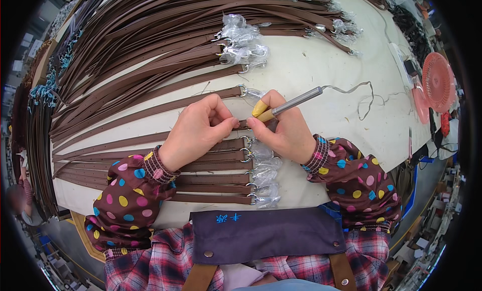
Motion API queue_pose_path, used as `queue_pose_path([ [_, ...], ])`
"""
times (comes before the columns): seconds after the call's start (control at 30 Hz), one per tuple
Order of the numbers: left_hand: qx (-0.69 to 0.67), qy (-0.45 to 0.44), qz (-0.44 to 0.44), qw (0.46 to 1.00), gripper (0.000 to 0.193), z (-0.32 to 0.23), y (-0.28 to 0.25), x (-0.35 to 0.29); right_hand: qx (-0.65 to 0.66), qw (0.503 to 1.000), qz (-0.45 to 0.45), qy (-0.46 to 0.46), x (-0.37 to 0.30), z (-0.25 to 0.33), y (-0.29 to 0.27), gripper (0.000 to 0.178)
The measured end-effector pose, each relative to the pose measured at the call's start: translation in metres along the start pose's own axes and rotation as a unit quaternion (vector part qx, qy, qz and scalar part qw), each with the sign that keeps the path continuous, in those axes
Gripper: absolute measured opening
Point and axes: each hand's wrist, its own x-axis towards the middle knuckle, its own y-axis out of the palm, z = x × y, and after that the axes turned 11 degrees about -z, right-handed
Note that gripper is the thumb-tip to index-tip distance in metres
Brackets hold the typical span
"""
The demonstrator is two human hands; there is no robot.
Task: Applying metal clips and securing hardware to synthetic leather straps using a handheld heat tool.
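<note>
Near the end of one brown strap, my left hand is closed, thumb and fingers pinching it. Close beside it, my right hand grips a corded pen-shaped tool with a tan grip and grey metal barrel. Its tip is hidden by my fingers at the strap end. A yellow cover sits on one right fingertip. Below my hands lie several more brown straps, side by side, their metal rings and plastic-wrapped hardware pointing right.
A large heap of brown straps spreads over the far left of the white table. The tool's cord loops to the right. A pink fan stands at the right edge. Blue-tied dark straps hang at the left.
</note>
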Motion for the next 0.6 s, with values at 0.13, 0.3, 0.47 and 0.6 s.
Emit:
queue_pose_path([
  [0.13,0.004,0.000,-0.001,1.000,0.017,-0.0002,0.0002,0.0001,-0.004,1.000,-0.004,-0.005,0.0002,-0.0011,0.0011,0.026],
  [0.3,0.000,-0.003,0.000,1.000,0.017,-0.0014,-0.0003,0.0001,-0.009,1.000,-0.002,0.001,0.0001,-0.0004,0.0010,0.026],
  [0.47,0.000,-0.001,0.000,1.000,0.017,-0.0017,0.0002,0.0001,-0.012,1.000,-0.001,0.005,0.0001,0.0007,0.0003,0.026],
  [0.6,-0.002,-0.002,0.000,1.000,0.017,-0.0010,-0.0001,-0.0003,-0.009,1.000,-0.003,-0.003,-0.0003,-0.0005,0.0010,0.025],
])
